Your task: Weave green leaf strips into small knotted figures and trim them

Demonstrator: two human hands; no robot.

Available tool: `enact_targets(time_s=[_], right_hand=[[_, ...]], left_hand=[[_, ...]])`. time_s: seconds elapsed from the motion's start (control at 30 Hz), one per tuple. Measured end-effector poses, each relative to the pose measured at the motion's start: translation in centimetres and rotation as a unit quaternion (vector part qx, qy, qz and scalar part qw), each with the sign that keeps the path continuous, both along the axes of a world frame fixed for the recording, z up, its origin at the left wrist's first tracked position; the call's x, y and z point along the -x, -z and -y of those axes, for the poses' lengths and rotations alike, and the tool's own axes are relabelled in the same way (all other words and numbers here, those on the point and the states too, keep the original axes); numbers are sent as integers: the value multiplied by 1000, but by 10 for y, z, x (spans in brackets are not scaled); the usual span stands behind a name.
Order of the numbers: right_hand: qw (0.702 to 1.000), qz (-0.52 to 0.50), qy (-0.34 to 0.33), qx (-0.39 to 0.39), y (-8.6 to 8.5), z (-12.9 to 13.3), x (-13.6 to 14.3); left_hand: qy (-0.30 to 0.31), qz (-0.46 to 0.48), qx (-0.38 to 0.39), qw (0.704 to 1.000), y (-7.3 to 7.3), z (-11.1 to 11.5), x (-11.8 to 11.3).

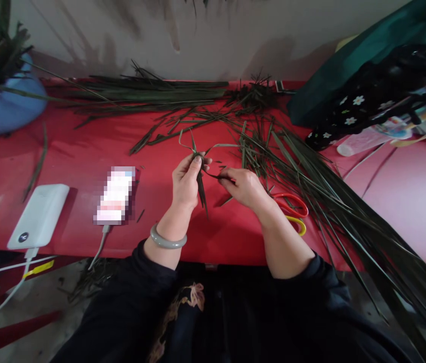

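Over the middle of the red table, my left hand (187, 179) pinches a small woven piece of green leaf strips (201, 189) between thumb and fingers. Loose strip ends stick out of it upward, to the right and down below the hand. My right hand (243, 185) is closed on one leaf strip (211, 175) that runs out from the woven piece, held between thumb and forefinger. How the strips cross inside my left hand is hidden by the fingers. Just right of my right wrist lie scissors with red and yellow handles (292, 205), partly behind the forearm.
Long leaves (333, 196) spread across the right side and over the edge of the table (235, 242). More leaves (152, 93) lie along the wall. At left are a blue container (19, 108), a white power bank (41, 214) and a phone (115, 195). A flowered umbrella (356, 108) stands right.
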State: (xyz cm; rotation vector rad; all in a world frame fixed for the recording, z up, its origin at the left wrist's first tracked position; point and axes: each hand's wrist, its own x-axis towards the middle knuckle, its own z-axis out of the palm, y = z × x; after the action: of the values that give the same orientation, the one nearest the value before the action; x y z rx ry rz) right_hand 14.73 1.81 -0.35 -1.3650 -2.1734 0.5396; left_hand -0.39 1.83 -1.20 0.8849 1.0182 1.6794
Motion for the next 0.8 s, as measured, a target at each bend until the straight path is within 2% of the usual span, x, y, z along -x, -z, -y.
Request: enact_targets(time_s=[0.1, 0.23, 0.37, 0.47, 0.53, 0.63, 0.7, 0.8], right_hand=[[998, -48, -8, 47, -4, 6, 6], [996, -83, 10, 28, -4, 10, 10], [997, -72, 24, -5, -1, 10, 12], [995, -97, 19, 27, 0, 12, 16], [978, -181, 12, 104, -1, 14, 19], [922, -323, -39, 210, -2, 15, 21], [901, -359, -84, 227, -2, 15, 21], [905, -355, -124, 199, -1, 15, 18]], left_hand=[[7, -7, -4, 1000, 2, 0, -1], [28, -14, -1, 1000, 4, 2, -3], [36, -29, 2, 999, 5, 4, -4], [37, -25, -2, 999, 6, 4, -5], [33, -18, -11, 999, 7, 3, -5], [24, -2, -10, 1000, 6, 3, -6], [25, 16, 11, 1000, 5, 2, -5], [44, 43, 52, 997, 3, 2, -4]])
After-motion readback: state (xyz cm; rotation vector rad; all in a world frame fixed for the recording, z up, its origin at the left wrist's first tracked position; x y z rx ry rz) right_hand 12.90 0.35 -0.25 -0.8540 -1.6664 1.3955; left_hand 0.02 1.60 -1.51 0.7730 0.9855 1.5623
